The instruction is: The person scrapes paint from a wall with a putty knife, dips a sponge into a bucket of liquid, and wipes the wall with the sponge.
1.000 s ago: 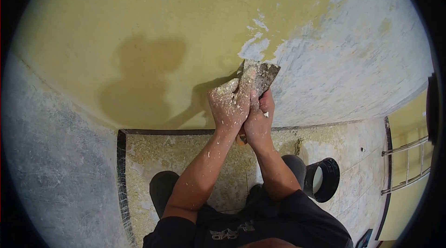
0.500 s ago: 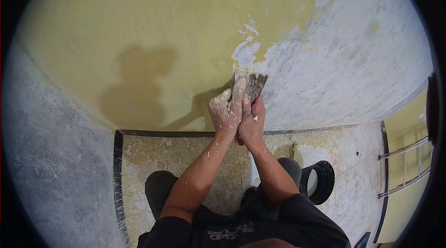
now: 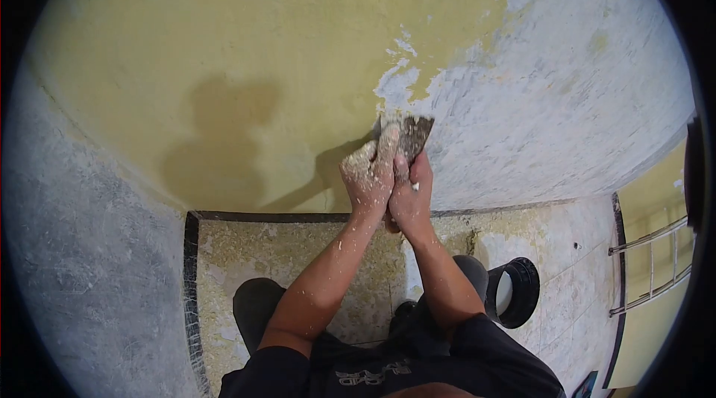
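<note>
A wide-bladed scraper has its blade edge against the wall, where yellow paint meets bare pale plaster. Wrapped round its handle is my right hand, with the thumb near the base of the blade. My left hand is closed beside it, one finger stretched along the blade and pressing on it. Paint crumbs coat both hands, most thickly the left fingers. The handle is mostly hidden by my hands; only its end shows below them. Flaked patches of paint lie just above the blade.
Paint flakes cover the floor below the wall, which has a dark skirting strip. A black bucket with something whitish inside stands by my right knee. Farther right, a metal ladder is at the side wall. A grey wall stands left.
Both hands and the scraper have shifted slightly to the right in view. The grip looks the same, and the paint edge above is nearly unchanged.
</note>
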The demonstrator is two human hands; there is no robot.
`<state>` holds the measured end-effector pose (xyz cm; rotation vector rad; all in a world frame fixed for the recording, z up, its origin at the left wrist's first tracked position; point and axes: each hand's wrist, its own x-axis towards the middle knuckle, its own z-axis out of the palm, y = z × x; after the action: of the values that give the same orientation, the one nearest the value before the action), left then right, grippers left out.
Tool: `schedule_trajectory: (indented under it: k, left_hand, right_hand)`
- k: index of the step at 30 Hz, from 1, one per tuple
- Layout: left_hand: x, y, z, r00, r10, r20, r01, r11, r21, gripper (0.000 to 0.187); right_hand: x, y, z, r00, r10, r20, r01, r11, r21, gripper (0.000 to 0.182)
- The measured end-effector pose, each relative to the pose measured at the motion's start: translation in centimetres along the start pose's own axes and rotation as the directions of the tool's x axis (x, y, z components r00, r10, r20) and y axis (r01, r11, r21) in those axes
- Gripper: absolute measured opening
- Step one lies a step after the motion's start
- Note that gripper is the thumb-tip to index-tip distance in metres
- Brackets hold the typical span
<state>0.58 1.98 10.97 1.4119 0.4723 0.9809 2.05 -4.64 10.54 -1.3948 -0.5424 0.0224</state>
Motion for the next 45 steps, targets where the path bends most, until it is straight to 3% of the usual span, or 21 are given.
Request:
schedule_trajectory:
  k: [2,6,7,10,14,18,19,23,24,25,29,31,32,34,36,37,39,40,42,44,45]
  left_hand:
    - [0.6,1.1,-0.3,1.0,0.01,0.008,-0.011,0.997,0.081,0.043]
    - [0.5,0.3,-0.3,0.998,0.068,0.001,-0.067,0.996,0.062,0.043]
    - [0.3,0.2,-0.2,0.998,0.054,-0.015,-0.053,0.995,0.083,0.043]
    - [1.3,2.7,0.0,0.999,0.019,-0.041,-0.018,0.999,0.032,0.044]
    - [2.8,5.6,-0.4,0.992,0.121,-0.029,-0.121,0.993,0.015,0.049]
    - [2.2,4.6,-0.5,0.986,0.164,-0.035,-0.15,0.955,0.255,0.051]
    - [2.9,5.3,-0.2,0.97,0.24,-0.043,-0.22,0.936,0.274,0.051]
    - [5.7,11.2,1.7,0.938,0.339,-0.068,-0.327,0.934,0.141,0.053]
    - [6.0,12.0,1.8,0.935,0.346,-0.083,-0.339,0.937,0.086,0.054]
    - [5.3,12.1,1.4,0.939,0.334,-0.082,-0.312,0.928,0.203,0.055]
    - [2.3,6.2,0.3,0.967,0.254,-0.017,-0.241,0.935,0.26,0.056]
    - [1.9,6.1,0.3,0.987,0.156,-0.044,-0.136,0.945,0.299,0.058]
    - [2.6,6.2,0.4,0.986,0.162,-0.042,-0.141,0.942,0.306,0.058]
    - [4.4,10.6,0.9,0.95,0.305,-0.069,-0.27,0.91,0.314,0.052]
    - [5.7,14.2,1.4,0.992,0.103,-0.076,-0.094,0.988,0.12,0.049]
    - [5.9,13.9,1.5,0.993,0.096,-0.073,-0.086,0.987,0.134,0.049]
    - [6.2,12.1,1.5,0.991,0.094,0.092,-0.076,0.981,-0.176,0.041]
    - [5.2,10.5,1.1,0.991,0.084,0.104,-0.067,0.985,-0.158,0.041]
    - [1.6,5.4,-0.6,0.838,-0.054,0.542,0.324,0.849,-0.417,0.041]
    - [-0.6,-1.2,-3.0,0.362,-0.157,0.919,0.665,0.735,-0.136,0.044]
    - [-1.7,-3.3,-2.5,0.212,-0.411,0.887,0.618,0.759,0.204,0.043]
  right_hand:
    - [1.0,-1.2,0.4,0.992,-0.129,0.0,0.127,0.972,-0.199,0.033]
    - [0.5,-0.2,0.1,0.989,-0.145,-0.012,0.139,0.965,-0.224,0.032]
    - [0.4,-0.6,0.0,1.0,-0.019,0.013,0.021,0.991,-0.131,0.032]
    - [1.8,-2.4,0.5,0.988,-0.154,0.022,0.154,0.953,-0.261,0.032]
    - [2.7,-5.1,1.3,0.991,-0.121,0.06,0.129,0.978,-0.165,0.033]
    - [1.5,-3.6,1.3,0.996,-0.084,0.007,0.083,0.994,0.066,0.029]
    - [2.3,-4.5,1.2,0.978,-0.21,0.018,0.211,0.976,-0.063,0.031]
    - [5.9,-10.4,1.3,0.975,-0.205,0.09,0.214,0.972,-0.098,0.031]
    - [5.7,-11.2,1.2,0.99,-0.099,0.099,0.106,0.992,-0.068,0.029]
    - [5.7,-11.9,1.2,0.994,0.004,0.112,0.001,0.999,-0.038,0.028]
    - [2.4,-6.5,-0.3,0.993,-0.098,0.072,0.105,0.989,-0.101,0.023]
    - [1.7,-8.2,-0.6,0.95,0.271,0.153,-0.273,0.962,-0.008,0.022]
    - [2.3,-8.6,-0.3,0.951,0.269,0.155,-0.272,0.962,0.001,0.022]
    - [4.8,-10.0,0.8,0.981,-0.168,0.094,0.174,0.983,-0.066,0.02]
    - [6.1,-13.9,1.3,0.987,-0.002,0.163,-0.009,0.998,0.067,0.024]
    - [6.4,-13.8,1.0,0.987,0.012,0.16,-0.024,0.997,0.074,0.024]
    - [6.6,-13.3,-0.2,0.971,0.006,0.241,-0.015,0.999,0.035,0.026]
    - [5.8,-12.9,-1.9,0.973,0.019,0.23,-0.031,0.998,0.047,0.026]
    - [3.7,-11.2,-7.5,0.862,0.093,0.499,0.006,0.981,-0.193,0.027]
    - [2.3,-7.2,-14.4,0.812,0.231,0.536,0.12,0.832,-0.542,0.023]
    - [0.8,-4.0,-17.9,0.894,0.165,0.417,0.277,0.529,-0.802,0.022]
